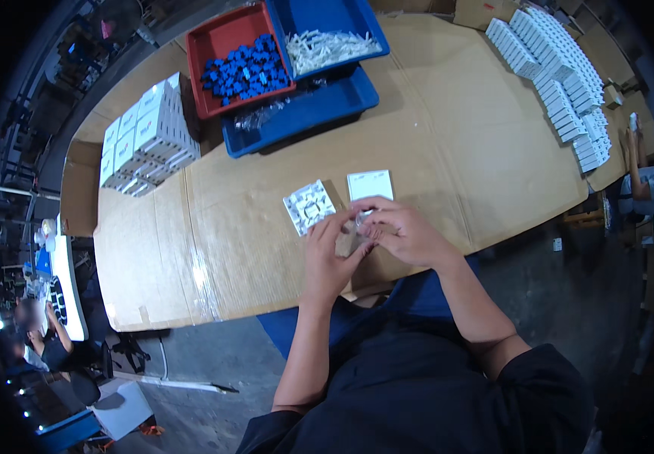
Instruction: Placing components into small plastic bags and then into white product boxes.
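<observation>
My left hand (330, 257) and my right hand (404, 233) meet over the cardboard tabletop, fingers curled and closed around a small pale, partly clear thing (362, 218). My fingers cover most of it, so its kind cannot be made out. Just beyond my left fingertips lies an opened white box tray (309, 206) with a moulded, cut-out insert. To its right, behind my right hand, lies a flat white box or lid (370, 184) with small dark marks along its far edge.
At the far side stand a red bin (201, 87) of blue parts, a blue bin (376, 47) of whitish slender pieces, and a lower blue bin (296, 125) holding clear plastic. White boxes are stacked at left (149, 136) and far right (554, 79). Other people work at both sides.
</observation>
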A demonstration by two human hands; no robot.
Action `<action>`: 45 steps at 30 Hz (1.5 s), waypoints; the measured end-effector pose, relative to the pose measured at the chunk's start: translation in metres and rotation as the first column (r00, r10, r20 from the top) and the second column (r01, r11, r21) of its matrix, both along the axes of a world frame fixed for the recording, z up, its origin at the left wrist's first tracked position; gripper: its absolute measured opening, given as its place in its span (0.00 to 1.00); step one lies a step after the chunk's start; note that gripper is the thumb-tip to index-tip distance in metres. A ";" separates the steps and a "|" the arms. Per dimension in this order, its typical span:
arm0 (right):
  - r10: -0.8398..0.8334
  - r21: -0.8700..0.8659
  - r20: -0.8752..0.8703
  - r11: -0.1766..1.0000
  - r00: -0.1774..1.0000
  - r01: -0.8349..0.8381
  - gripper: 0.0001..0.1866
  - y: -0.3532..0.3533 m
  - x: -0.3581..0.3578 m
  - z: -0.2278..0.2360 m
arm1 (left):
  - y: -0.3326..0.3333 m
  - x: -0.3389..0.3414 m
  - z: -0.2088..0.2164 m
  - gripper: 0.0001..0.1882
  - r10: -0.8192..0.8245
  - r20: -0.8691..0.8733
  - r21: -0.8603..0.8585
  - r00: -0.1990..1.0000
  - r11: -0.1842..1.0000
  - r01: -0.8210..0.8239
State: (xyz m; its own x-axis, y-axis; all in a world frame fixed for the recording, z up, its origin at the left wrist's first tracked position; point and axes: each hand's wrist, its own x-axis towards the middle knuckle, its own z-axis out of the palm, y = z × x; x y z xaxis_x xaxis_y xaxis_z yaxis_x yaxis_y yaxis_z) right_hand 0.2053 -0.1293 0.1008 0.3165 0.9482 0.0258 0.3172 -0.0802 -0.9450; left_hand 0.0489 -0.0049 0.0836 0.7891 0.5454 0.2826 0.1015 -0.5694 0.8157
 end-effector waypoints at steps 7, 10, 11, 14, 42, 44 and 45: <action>0.012 -0.226 -0.343 0.970 0.939 -0.094 0.13 0.019 0.016 0.026 | 0.006 0.006 -0.018 0.22 -0.096 0.069 -0.456 0.993 0.882 0.117; 0.047 -0.179 -0.258 0.979 0.965 -0.096 0.14 0.038 0.057 0.042 | 0.010 -0.001 -0.024 0.18 -0.046 0.058 -0.745 0.997 0.662 0.074; 0.057 -0.099 -0.144 0.993 0.988 -0.071 0.15 0.046 0.075 0.047 | 0.011 -0.004 -0.025 0.18 -0.042 0.075 -0.740 0.996 0.668 0.084; -0.120 -0.065 -0.038 0.991 0.992 0.117 0.12 0.089 0.134 0.045 | 0.020 -0.018 -0.037 0.22 -0.071 0.206 -0.938 0.976 0.271 0.218; 0.006 -0.154 0.873 0.952 0.488 0.263 0.10 0.245 0.311 0.033 | 0.065 0.034 -0.026 0.36 -0.270 0.336 -0.939 0.902 -0.177 0.296; 0.022 -0.166 0.878 0.951 0.477 0.262 0.11 0.249 0.314 0.032 | 0.066 0.035 -0.022 0.34 -0.290 0.317 -0.947 0.903 -0.156 0.282; 0.021 -0.178 0.875 0.944 0.484 0.279 0.09 0.250 0.313 0.030 | 0.067 0.035 -0.023 0.34 -0.289 0.320 -0.946 0.902 -0.149 0.288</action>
